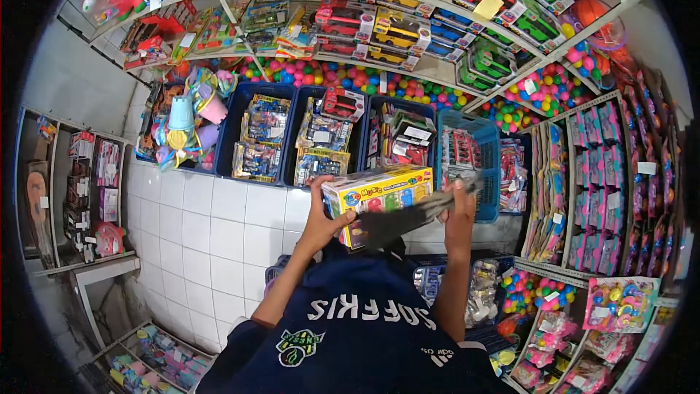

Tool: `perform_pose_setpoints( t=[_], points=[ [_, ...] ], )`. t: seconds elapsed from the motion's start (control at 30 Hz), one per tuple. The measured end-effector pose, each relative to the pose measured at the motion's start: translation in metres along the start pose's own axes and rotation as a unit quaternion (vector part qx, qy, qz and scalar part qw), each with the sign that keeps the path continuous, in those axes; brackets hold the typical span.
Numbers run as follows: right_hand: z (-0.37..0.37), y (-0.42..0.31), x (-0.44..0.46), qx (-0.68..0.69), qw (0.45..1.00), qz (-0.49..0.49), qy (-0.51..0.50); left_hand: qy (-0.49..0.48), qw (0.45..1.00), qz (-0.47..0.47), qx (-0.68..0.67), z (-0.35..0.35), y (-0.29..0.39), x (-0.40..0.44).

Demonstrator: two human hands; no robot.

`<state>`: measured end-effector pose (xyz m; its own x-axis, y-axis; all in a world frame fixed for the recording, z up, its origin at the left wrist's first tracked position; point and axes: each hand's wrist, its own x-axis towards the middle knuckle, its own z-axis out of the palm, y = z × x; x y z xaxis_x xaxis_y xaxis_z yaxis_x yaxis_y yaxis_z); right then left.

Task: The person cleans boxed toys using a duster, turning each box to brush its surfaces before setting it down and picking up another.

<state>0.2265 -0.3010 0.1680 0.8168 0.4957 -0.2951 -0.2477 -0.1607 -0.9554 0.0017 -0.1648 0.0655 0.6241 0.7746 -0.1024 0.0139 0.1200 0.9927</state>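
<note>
My left hand (319, 228) grips the left end of a yellow toy box (383, 188) printed with the word "Music" and colourful pictures. The box is held in front of my chest, over the tiled floor. In my right hand (459, 220) is a dark grey, cloth-like duster (397, 225), smeared by motion. It stretches leftward across the front of the box and hides part of it. Whether the duster touches the box, I cannot tell. Beyond the box stand a blue basket of boxed toys (366, 135) and a lighter blue basket (490, 193).
Shelves of boxed toy vehicles (401, 29) curve across the far side, above many coloured balls (343, 76). Packaged toys hang at the right (598, 168). A low shelf (80, 259) stands at the left. White floor tiles (197, 233) lie left of me, and more baskets (485, 284) are close by my right.
</note>
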Motion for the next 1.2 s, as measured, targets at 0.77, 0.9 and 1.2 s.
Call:
perform_pose_setpoints(
  t=[0.77,0.9,1.2],
  points=[
    [0.020,0.010,0.000,-0.068,0.990,0.037,-0.117,0.069,0.973,-0.160,-0.150,0.019,0.020,0.003],
    [0.018,0.004,0.001,-0.031,0.991,0.042,-0.121,0.062,0.985,-0.105,-0.122,0.017,0.005,0.007],
    [0.010,0.013,0.005,-0.005,0.995,0.069,-0.072,0.066,0.993,-0.068,-0.077,0.016,0.003,0.015]
  ],
)
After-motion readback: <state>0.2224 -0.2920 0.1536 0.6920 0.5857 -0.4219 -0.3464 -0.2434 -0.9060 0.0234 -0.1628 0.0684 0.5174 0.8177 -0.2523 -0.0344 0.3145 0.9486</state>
